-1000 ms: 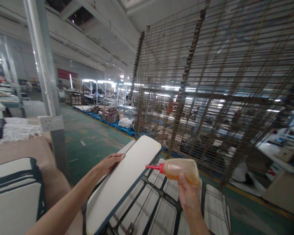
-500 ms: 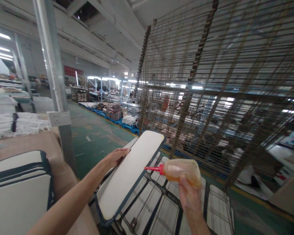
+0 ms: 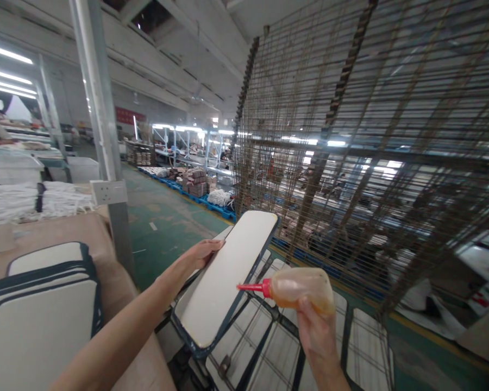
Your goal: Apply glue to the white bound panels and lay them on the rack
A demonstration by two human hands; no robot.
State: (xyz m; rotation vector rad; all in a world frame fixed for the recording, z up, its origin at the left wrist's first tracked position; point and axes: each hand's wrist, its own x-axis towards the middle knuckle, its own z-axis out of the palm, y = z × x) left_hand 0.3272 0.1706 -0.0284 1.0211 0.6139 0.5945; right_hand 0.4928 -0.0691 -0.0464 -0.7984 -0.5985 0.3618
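Observation:
A long white panel with rounded corners and a dark blue edge (image 3: 228,277) is held tilted by my left hand (image 3: 206,252), which grips its left long side. My right hand (image 3: 318,331) is wrapped round a clear squeeze bottle (image 3: 301,290) with amber liquid in its lower part. The bottle lies sideways, its red nozzle (image 3: 253,287) pointing left at the panel's right edge. Whether the tip touches the edge, I cannot tell. Beneath the panel, several similar white pieces (image 3: 277,355) lie on a wire rack.
At the left, a stack of dark-edged white panels (image 3: 41,315) lies on a brown-covered table (image 3: 126,326). A metal post with a socket box (image 3: 109,192) rises beside it. A tall wire-grid rack (image 3: 350,136) stands tilted on the right. Goods sit on blue pallets (image 3: 187,196) beyond.
The view has turned slightly left. The panel is tilted a little differently in my left hand, and the nozzle has shifted slightly left and down along its edge.

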